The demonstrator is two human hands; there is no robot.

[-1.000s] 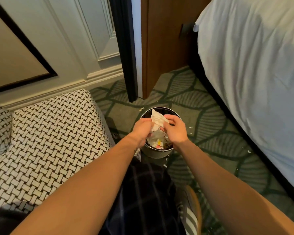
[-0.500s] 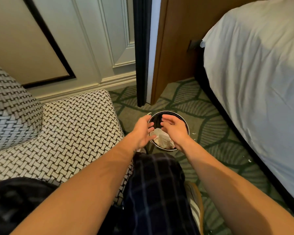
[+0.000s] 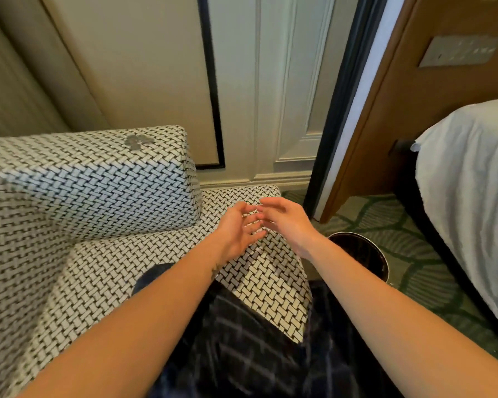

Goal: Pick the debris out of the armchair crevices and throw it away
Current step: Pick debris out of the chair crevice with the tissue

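Our left hand [image 3: 236, 231] and right hand [image 3: 288, 222] hang over the front of the black-and-white basket-weave armchair [image 3: 98, 179]. The fingers are loose and spread, the tips meeting or nearly so, and they grip nothing we can see. We judge they are placed there because the seat is where a search of the gaps begins. The round dark waste bin [image 3: 365, 248] stands on the green leaf-patterned carpet [image 3: 414, 245] just beside the chair, so each find has a short way to go. The debris itself does not show. The crevice [image 3: 144, 237] where the padded side block meets the seat cushion is a dark seam, and whatever lies in it is out of sight. Our right forearm covers the near part of the bin, so its contents are hidden. Blur softens the fingertips, and a crumb pinched there would escape us. A grey smudge [image 3: 137, 142] on top of the block is too vague to name.
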